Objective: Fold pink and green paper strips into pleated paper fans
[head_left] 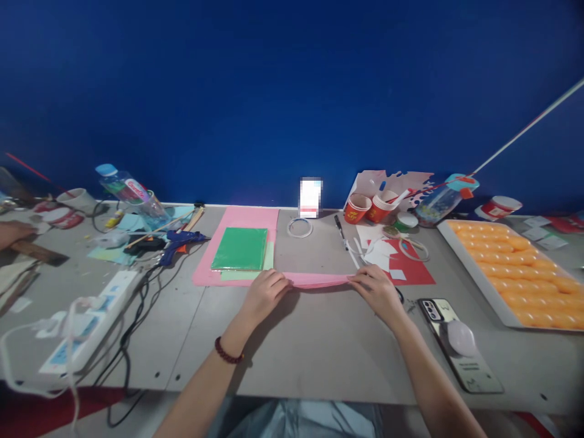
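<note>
A folded pink paper strip (319, 280) lies across the grey table (319, 347) in front of me. My left hand (264, 292) pinches its left end, fingers closed on it; a dark red bead bracelet (227, 353) circles that wrist. My right hand (376, 291) grips the strip's right end the same way. Just behind the left hand sits a stack of pink sheets (249, 222) with a green sheet stack (239, 248) on top.
Blue glue gun (180, 242), power strip (93, 319) and cables lie left. Tape ring (300, 227), pen (340, 230), red paper with white scraps (401, 261) and red cups (367, 208) sit behind. Phone (458, 340) and a tray of orange balls (520, 267) are right. Another person's hand (13, 234) is at far left.
</note>
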Demonstrator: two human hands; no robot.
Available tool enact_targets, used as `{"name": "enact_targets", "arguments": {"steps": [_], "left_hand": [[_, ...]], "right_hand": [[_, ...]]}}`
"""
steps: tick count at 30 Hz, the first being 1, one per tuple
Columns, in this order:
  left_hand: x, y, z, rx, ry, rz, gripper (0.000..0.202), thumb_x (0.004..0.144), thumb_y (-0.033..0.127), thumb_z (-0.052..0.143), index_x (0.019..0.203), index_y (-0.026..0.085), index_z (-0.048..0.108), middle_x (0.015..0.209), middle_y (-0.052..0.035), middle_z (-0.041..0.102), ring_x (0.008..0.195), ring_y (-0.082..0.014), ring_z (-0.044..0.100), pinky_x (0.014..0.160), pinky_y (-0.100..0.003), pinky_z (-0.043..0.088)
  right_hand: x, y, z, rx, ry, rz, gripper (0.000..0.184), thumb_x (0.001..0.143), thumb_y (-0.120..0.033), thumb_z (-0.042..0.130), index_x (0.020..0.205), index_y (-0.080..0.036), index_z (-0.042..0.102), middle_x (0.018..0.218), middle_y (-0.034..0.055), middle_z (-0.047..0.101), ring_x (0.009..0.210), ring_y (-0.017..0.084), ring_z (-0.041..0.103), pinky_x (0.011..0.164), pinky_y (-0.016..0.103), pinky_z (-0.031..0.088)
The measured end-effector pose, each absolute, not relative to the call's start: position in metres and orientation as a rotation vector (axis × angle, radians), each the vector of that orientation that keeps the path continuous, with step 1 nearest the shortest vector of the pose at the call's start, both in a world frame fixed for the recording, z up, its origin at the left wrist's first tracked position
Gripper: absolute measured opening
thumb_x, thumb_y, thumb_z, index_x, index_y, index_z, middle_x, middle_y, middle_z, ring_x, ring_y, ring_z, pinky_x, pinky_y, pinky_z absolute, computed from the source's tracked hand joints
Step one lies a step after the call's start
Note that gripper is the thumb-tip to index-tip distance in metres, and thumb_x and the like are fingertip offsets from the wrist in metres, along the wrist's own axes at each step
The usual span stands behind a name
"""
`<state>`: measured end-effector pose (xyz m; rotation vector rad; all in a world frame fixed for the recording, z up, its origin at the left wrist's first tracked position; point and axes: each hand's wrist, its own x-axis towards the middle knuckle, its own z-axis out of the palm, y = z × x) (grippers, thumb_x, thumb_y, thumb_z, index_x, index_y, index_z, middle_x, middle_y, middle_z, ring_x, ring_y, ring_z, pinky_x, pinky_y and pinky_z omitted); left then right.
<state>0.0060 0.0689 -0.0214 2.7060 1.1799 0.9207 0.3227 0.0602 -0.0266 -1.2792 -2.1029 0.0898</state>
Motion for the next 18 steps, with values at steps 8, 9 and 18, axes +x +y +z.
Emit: {"name": "enact_targets", "arguments": {"steps": [8, 9, 18], "left_hand": [[0.007, 0.055, -0.020, 2.841, 1.246, 0.661, 0.016, 0.090, 0.013, 0.047, 0.087, 0.016, 0.062, 0.080, -0.0053, 0.058, 0.079, -0.0197, 0.052, 0.066, -0.032, 0.042], [0.007, 0.052, -0.020, 2.833, 1.247, 0.611, 0.015, 0.089, 0.012, 0.047, 0.087, 0.016, 0.062, 0.081, -0.0055, 0.059, 0.080, -0.0201, 0.052, 0.066, -0.032, 0.042], [0.000, 0.046, -0.019, 2.511, 1.225, 0.615, 0.015, 0.087, 0.013, 0.052, 0.084, 0.020, 0.065, 0.085, -0.0035, 0.065, 0.082, -0.0185, 0.057, 0.072, -0.031, 0.045]], "right_hand": [[0.313, 0.044, -0.021, -1.341, -2.332, 0.038, 0.021, 0.090, -0.026, 0.050, 0.078, -0.019, 0.066, 0.075, 0.0068, 0.063, 0.074, 0.021, 0.055, 0.068, 0.034, 0.041], [0.313, 0.041, -0.021, -1.331, -2.347, 0.060, 0.021, 0.090, -0.026, 0.051, 0.077, -0.019, 0.066, 0.075, 0.0067, 0.063, 0.073, 0.021, 0.055, 0.068, 0.034, 0.041], [0.318, 0.034, -0.031, -1.290, -2.162, 0.526, 0.019, 0.087, -0.026, 0.054, 0.072, -0.021, 0.065, 0.074, 0.0046, 0.065, 0.076, 0.019, 0.059, 0.071, 0.031, 0.047]]}}
